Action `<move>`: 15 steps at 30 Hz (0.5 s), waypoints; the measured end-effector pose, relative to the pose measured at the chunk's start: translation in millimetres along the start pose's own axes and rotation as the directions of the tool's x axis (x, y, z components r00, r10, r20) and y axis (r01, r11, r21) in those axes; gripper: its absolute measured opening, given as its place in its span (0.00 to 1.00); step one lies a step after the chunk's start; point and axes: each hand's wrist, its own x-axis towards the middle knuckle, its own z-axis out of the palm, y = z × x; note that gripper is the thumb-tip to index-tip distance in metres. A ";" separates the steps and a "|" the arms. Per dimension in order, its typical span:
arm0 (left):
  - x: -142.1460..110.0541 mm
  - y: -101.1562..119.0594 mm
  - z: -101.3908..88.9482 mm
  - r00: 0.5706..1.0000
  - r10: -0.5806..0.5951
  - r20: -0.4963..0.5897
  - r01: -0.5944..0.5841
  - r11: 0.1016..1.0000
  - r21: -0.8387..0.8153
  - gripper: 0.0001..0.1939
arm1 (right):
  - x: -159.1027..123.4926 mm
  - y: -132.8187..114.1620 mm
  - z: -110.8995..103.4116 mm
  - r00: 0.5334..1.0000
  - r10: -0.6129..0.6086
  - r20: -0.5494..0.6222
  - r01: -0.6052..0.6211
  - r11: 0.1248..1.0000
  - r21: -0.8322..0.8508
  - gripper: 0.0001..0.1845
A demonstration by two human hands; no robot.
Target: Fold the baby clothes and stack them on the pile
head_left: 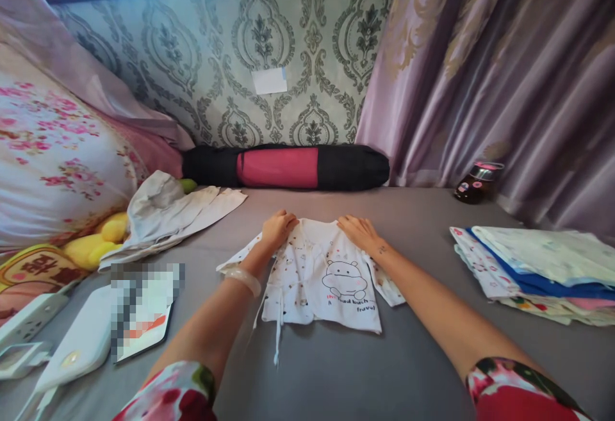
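A small white baby top (321, 280) with a cartoon animal print lies spread on the grey bed sheet (336, 370). My left hand (277, 227) rests on its far left shoulder with fingers curled onto the cloth. My right hand (358, 230) lies flat and open on its far right shoulder. A pale bangle sits on my left wrist. Thin white ties hang from the top's near edge.
A stack of folded cloths (542, 270) lies at right. A dark jar (478, 182) stands by the curtain. A black and pink roll (288, 166) lies along the wall. Crumpled beige clothing (166, 213), a floral pillow (52, 152), yellow plush (98, 238) and white devices (72, 344) sit at left.
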 end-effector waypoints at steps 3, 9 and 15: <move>11.9 -0.7 0.7 1.000 0.005 0.003 -0.005 1.000 0.001 0.18 | 10.3 4.5 -1.1 1.000 -0.004 0.008 0.004 1.000 -0.020 0.19; 31.2 3.0 0.7 0.999 -0.048 0.023 0.048 0.999 -0.005 0.17 | 27.1 9.6 -4.0 1.000 0.011 0.008 -0.011 0.999 -0.032 0.19; 31.8 -9.1 -4.5 0.940 -0.279 0.193 0.306 0.943 -0.128 0.21 | 30.3 29.9 4.1 0.982 0.188 0.019 -0.186 0.941 0.282 0.24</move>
